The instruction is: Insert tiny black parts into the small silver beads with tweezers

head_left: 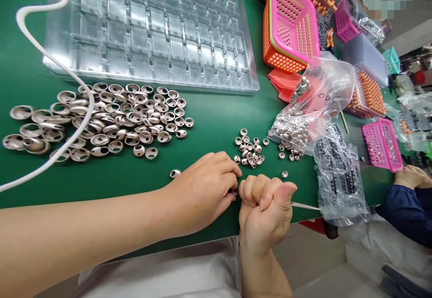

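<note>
My left hand reaches in from the left, palm down, its fingers pinched around a small metal ring-like piece that is mostly hidden. Touching or nearly touching it is my right hand, a fist closed round a thin, pointed metal tool; the rest of the tool is covered by the fingers. Beyond the hands lies a small pile of little silver metal rings. One loose silver ring rests by my left wrist, and another small ring sits beyond my right fist.
Larger holed silver rings are heaped at left, crossed by a white cable. Behind stands a clear compartment tray. Rightward are stacked plastic baskets, a bag of metal parts, a bag of black parts and another person's hand.
</note>
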